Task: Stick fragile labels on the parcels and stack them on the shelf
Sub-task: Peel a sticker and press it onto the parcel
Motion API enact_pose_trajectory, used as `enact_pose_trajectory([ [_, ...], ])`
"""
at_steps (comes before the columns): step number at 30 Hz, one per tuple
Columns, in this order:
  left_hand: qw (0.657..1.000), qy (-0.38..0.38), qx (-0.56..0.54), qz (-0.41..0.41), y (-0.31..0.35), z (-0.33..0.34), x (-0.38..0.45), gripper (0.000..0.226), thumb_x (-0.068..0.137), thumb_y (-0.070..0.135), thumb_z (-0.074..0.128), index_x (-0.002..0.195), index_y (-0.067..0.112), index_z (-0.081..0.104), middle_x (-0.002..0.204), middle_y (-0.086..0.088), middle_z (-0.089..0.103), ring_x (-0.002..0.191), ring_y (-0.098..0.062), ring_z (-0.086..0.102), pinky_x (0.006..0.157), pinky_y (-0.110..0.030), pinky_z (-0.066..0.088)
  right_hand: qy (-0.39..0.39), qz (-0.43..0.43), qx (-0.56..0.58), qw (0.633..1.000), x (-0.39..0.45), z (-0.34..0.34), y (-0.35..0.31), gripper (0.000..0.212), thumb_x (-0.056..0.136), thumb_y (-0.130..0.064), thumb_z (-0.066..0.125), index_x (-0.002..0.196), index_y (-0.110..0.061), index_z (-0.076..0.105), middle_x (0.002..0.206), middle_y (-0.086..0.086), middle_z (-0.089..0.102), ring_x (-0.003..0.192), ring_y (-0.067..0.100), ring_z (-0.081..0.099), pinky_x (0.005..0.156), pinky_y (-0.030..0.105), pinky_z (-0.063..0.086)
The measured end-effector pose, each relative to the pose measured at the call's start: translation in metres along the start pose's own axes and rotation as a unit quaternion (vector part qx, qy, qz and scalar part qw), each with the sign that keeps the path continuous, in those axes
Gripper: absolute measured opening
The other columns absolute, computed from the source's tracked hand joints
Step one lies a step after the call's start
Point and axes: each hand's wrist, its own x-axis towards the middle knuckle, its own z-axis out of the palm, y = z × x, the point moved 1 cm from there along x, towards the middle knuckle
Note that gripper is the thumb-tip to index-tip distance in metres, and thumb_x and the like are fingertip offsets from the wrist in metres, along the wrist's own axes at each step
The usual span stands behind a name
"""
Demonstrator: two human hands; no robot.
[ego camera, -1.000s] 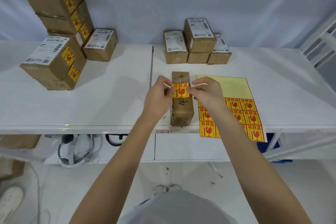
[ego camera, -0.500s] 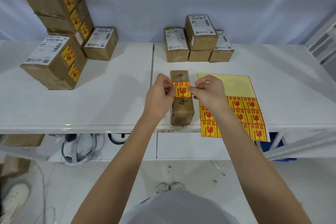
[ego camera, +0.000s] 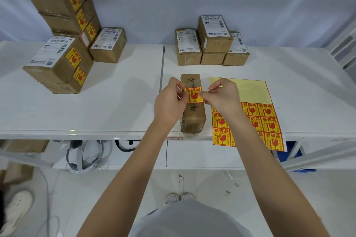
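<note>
Cardboard parcel (ego camera: 193,117) on white table (ego camera: 115,106); fragile label (ego camera: 193,94) was pinched over it by left hand (ego camera: 169,100) and right hand (ego camera: 223,96).

There was one view only, from a wide-angle camera on the person's head, looking forward and steeply down. It sat close over the near edge of the white tabletop (ego camera: 115,102), so both forearms ran up from the bottom of the frame to the left hand (ego camera: 169,102) and right hand (ego camera: 223,98) near the middle. The far wall filled the top, the floor and the person's own shoes (ego camera: 179,198) lay straight below, and the lens bowed straight edges toward the corners.
</note>
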Motion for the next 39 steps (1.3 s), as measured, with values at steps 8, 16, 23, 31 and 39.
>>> enact_pose_trajectory([
  [8, 1.000, 0.005, -0.003, 0.001, 0.000, 0.000, -0.002, 0.018, 0.091, 0.015, 0.057, 0.106, 0.007, 0.052, 0.080, 0.005, 0.052, 0.069, -0.012, 0.051, 0.061, -0.025, 0.043, 0.005, -0.019, -0.034, 0.999, 0.002, 0.001, -0.002, 0.032, 0.071, -0.017, 0.078, 0.068, -0.022, 0.046, 0.078, 0.011, 0.065, 0.077, 0.028, 0.067, 0.078, 0.046, 0.056],
  [16, 1.000, 0.003, -0.004, 0.001, 0.002, 0.000, -0.003, 0.018, 0.091, 0.015, 0.057, 0.105, 0.006, 0.051, 0.082, 0.004, 0.053, 0.070, -0.013, 0.052, 0.061, -0.026, 0.045, 0.006, -0.029, -0.070, 0.997, 0.002, 0.001, -0.006, 0.032, 0.074, -0.016, 0.076, 0.068, -0.022, 0.045, 0.079, 0.009, 0.065, 0.078, 0.026, 0.067, 0.077, 0.042, 0.056],
  [23, 1.000, -0.009, 0.009, -0.005, -0.005, 0.002, -0.001, 0.016, 0.093, 0.021, 0.056, 0.101, 0.009, 0.050, 0.075, 0.000, 0.052, 0.065, -0.014, 0.051, 0.059, -0.027, 0.045, 0.005, -0.054, -0.108, 0.993, -0.002, 0.003, -0.003, 0.027, 0.080, -0.026, 0.073, 0.082, -0.015, 0.048, 0.076, 0.004, 0.058, 0.079, 0.024, 0.065, 0.069, 0.032, 0.052],
  [31, 0.996, 0.005, 0.067, 0.066, -0.016, 0.010, -0.022, 0.048, 0.095, 0.046, 0.027, 0.136, 0.031, 0.048, 0.131, -0.009, 0.049, 0.119, -0.022, 0.047, 0.090, -0.033, 0.044, 0.010, -0.188, -0.046, 0.981, -0.023, 0.008, 0.032, 0.044, 0.092, -0.033, 0.057, 0.131, -0.018, 0.046, 0.127, 0.003, 0.050, 0.104, 0.011, 0.056, 0.079, 0.028, 0.052],
  [39, 0.969, -0.062, 0.238, 0.033, -0.012, 0.022, -0.025, 0.072, 0.085, 0.053, -0.005, 0.150, 0.029, 0.016, 0.158, -0.009, 0.012, 0.145, -0.027, 0.010, 0.116, -0.041, 0.012, -0.049, -0.291, -0.215, 0.931, -0.027, 0.008, 0.040, 0.052, 0.099, -0.036, 0.024, 0.148, -0.018, 0.027, 0.157, -0.002, 0.020, 0.144, 0.015, 0.014, 0.114, 0.032, 0.021],
])
